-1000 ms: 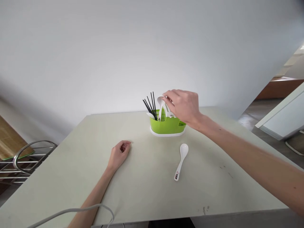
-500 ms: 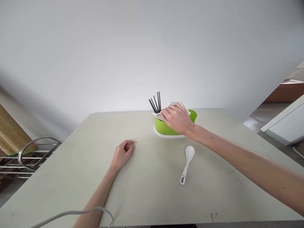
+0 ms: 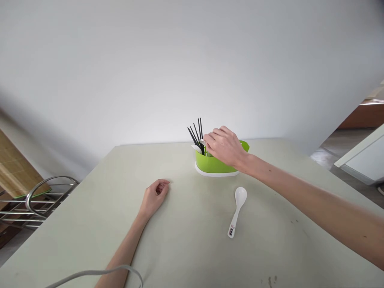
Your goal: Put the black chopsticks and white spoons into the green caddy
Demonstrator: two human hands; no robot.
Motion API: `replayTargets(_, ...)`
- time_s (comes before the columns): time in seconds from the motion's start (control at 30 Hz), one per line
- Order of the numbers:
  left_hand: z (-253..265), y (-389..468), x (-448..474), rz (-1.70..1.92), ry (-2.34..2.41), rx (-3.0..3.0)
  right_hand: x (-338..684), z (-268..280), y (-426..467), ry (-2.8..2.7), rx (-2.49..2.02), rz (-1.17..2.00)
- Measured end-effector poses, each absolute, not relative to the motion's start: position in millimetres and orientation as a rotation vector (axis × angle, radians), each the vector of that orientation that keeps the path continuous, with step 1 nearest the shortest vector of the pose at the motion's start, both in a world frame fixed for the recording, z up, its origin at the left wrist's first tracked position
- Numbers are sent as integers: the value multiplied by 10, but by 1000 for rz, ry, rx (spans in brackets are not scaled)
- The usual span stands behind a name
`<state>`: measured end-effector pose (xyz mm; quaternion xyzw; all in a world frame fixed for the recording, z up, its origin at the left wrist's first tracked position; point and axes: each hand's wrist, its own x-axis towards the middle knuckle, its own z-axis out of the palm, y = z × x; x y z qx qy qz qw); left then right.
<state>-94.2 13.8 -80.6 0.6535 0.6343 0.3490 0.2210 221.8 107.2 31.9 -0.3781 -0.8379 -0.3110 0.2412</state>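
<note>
Green plastic oval caddy [image 3: 214,164], right of frame centre, holds slim black chopsticks [image 3: 195,135]; there the right hand [image 3: 222,145] pinches a half-hidden white spoon [image 3: 203,142]. The left hand [image 3: 155,195], loosely curled, empty, rests centre-left on the pale counter [image 3: 186,244]; a printed-handled white spoon [image 3: 239,206] lies lower right.

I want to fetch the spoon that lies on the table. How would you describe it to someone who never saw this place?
Start from the pale table by the wall and find the green holder. Just in front of it lies the white spoon, bowl toward the holder. It is the only utensil lying flat on the table.
</note>
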Motion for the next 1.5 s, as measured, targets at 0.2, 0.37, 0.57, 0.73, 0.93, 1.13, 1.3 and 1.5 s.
replayTargets(0.2, -798, 140, -936, 958, 1757, 1801, 2181, 133, 1093, -2340, -987, -885)
replayTargets(0.37, -789, 137, -919, 972, 1771, 1794, 2172, 22, 1026, -2397, -949, -801)
replayTargets(0.57, -785, 151, -933, 974, 1765, 1787, 2142, 3, 997, -2453, -1016, -703)
replayTargets(0.73, -800, 166, -952, 971, 1765, 1791, 2275, 111, 791, -2422, -921, -628)
replayTargets(0.93, -836, 179, -967, 982, 1739, 1808, 2937, 71, 324, -2393, -1014, -331)
replayTargets(1.13, -835, 196, -976, 972, 1734, 1820, 3455, -388, 60, -2300, -1642, 501)
replayTargets(1.3, -789, 168, -951, 982, 1745, 1839, 3346, -719, 0, -2123, -1748, 950)
replayTargets(1.5, -798, 183, -962, 966, 1765, 1833, 3183, -875, 38, -2112, -1788, 890)
